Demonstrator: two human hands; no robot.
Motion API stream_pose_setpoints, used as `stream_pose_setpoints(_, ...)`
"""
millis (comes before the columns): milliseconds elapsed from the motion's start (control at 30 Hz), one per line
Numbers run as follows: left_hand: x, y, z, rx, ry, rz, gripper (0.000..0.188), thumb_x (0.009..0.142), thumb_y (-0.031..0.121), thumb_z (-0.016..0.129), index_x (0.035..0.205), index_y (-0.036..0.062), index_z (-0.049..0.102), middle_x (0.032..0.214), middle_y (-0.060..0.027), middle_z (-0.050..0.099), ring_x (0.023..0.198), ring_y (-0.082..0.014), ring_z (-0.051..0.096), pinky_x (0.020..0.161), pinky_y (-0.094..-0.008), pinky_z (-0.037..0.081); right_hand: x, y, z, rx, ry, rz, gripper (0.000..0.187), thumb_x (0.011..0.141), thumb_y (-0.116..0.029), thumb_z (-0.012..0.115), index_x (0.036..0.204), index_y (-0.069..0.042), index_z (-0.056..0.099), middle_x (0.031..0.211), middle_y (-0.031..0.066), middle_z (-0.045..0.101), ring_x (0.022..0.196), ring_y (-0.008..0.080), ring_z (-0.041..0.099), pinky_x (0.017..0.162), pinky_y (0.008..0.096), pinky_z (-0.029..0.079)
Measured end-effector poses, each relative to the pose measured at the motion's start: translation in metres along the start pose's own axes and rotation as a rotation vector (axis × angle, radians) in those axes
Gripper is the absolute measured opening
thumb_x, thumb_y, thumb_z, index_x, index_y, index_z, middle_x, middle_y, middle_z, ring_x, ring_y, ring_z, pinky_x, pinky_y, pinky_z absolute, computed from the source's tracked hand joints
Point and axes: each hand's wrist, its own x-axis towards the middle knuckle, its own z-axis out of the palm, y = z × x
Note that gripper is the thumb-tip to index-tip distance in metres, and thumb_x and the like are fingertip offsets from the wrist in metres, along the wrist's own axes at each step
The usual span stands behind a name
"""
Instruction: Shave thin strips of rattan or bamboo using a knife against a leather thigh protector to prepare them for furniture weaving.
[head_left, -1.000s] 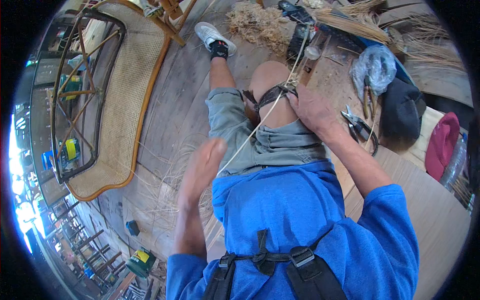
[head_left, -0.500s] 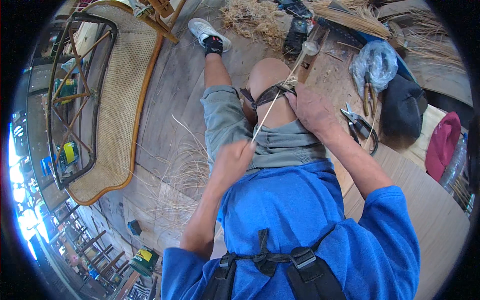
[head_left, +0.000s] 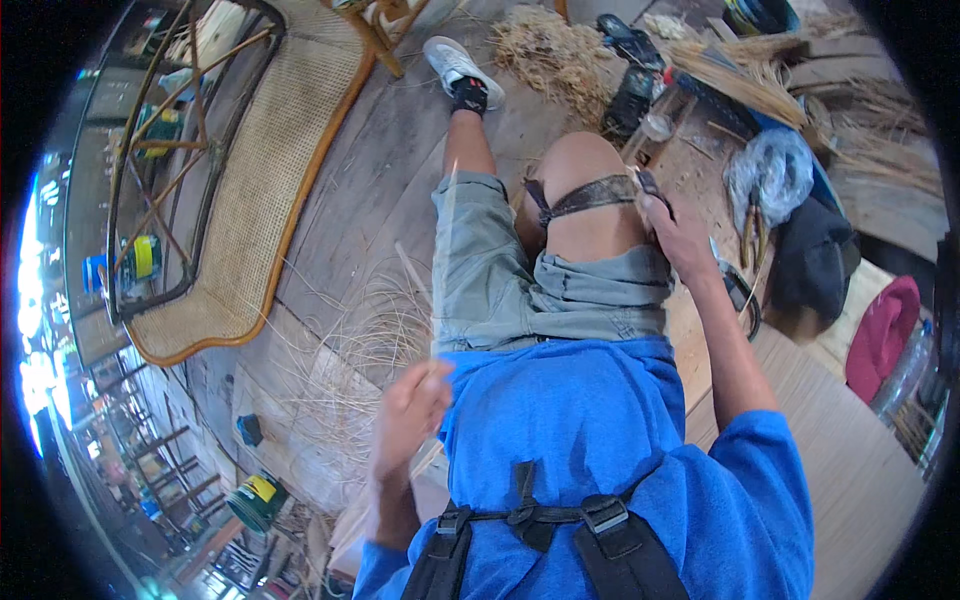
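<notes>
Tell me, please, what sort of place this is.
Probably a workshop for cane furniture: a wood-edged woven panel is at the left, thin loose strips litter the plank floor, and a heap of tangled fibre lies further ahead.

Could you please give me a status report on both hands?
Left hand pinching blurred pale strip. Right hand gripping small dark object beside banded knee. Loose fibres on floor, leftward.

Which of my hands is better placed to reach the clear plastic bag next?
Probably your right hand: it's nearer the clear plastic bag, though it seems to grip a dark object. Your left hand is across your body, apparently holding a pale strip.
</notes>
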Motion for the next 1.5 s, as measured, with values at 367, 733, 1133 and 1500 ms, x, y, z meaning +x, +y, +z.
stream_pose_setpoints(367, 0.096, 0.034, 0.069, -0.294, -0.079, 0.349, 0.026, 0.090, 0.027, 0.053, 0.087, 0.0024, 0.062, 0.060, 0.0058, 0.045, 0.052, -0.0013, 0.036, 0.046, -0.0175, 0.028, -0.051, -0.080, 0.041, 0.575, -0.236, -0.048, 0.014, 0.083, -0.018, 0.058, 0.084, -0.003, 0.056, 0.062, -0.0005, 0.051, 0.056, 0.0072, 0.050, 0.051, 0.0224, 0.040)
stream_pose_setpoints(733, 0.096, 0.021, 0.045, 0.117, 0.131, 0.580, 0.022, 0.085, 0.020, 0.060, 0.084, -0.0019, 0.062, 0.067, -0.0002, 0.053, 0.063, -0.0069, 0.045, 0.057, -0.0236, 0.039, 0.000, -0.066, 0.036, 1.116, -0.009, 0.074, 0.012, 0.081, -0.017, 0.061, 0.079, -0.006, 0.056, 0.061, 0.0027, 0.053, 0.051, 0.0133, 0.053, 0.048, 0.0260, 0.043)
stream_pose_setpoints(1133, 0.116, 0.037, 0.032, 0.316, 0.304, 0.758, 0.015, 0.082, 0.018, 0.061, 0.080, 0.0036, 0.063, 0.071, -0.0117, 0.061, 0.062, -0.0243, 0.059, 0.056, -0.0303, 0.045, 0.024, -0.056, -0.014, 1.121, 0.089, 0.052, 0.014, 0.079, -0.015, 0.064, 0.077, -0.009, 0.051, 0.062, 0.0014, 0.049, 0.053, 0.0164, 0.050, 0.049, 0.0306, 0.042)
stream_pose_setpoints(1500, 0.125, 0.033, 0.036, 0.459, 0.346, 0.797, 0.015, 0.084, 0.018, 0.058, 0.089, 0.0046, 0.060, 0.074, -0.0130, 0.059, 0.065, -0.0246, 0.059, 0.058, -0.0325, 0.045, 0.032, -0.031, -0.032, 1.205, 0.217, 0.058, 0.014, 0.080, -0.018, 0.063, 0.079, -0.008, 0.055, 0.061, -0.0009, 0.049, 0.052, 0.0127, 0.049, 0.047, 0.0269, 0.041)
